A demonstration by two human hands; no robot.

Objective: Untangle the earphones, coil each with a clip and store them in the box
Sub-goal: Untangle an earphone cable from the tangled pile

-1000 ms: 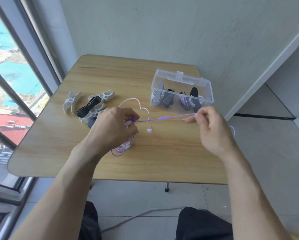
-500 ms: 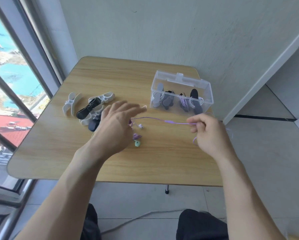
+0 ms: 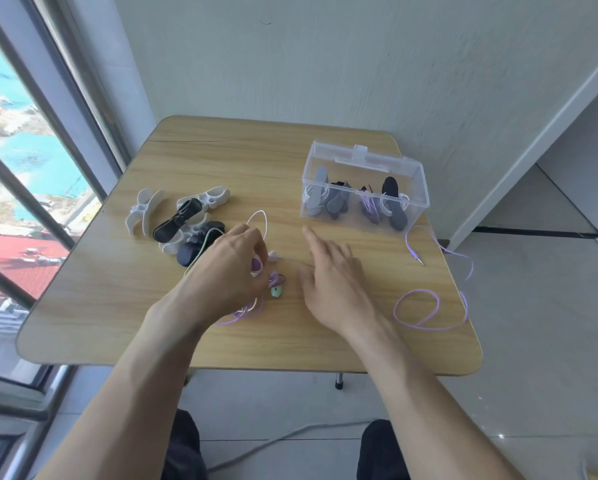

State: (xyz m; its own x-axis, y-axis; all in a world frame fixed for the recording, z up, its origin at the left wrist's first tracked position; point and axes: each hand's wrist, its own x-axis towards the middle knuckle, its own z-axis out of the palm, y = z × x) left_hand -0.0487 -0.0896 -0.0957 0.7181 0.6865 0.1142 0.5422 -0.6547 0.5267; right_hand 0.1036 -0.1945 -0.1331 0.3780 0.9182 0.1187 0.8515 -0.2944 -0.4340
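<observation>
The box (image 3: 365,188) stands near the table's (image 3: 193,334) far right corner, coiled earphones (image 3: 370,206) inside. Loose clips (image 3: 183,220) lie toward the left edge. A cable (image 3: 425,306) trails along the right edge.

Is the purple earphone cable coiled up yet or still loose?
Loose: the purple earphone cable sprawls in open loops over the table's right edge, unclipped.

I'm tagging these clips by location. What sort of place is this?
Probably a room high up in a building: a small wooden table stands against a plain wall beside a large window that looks down on rooftops and water.
</observation>
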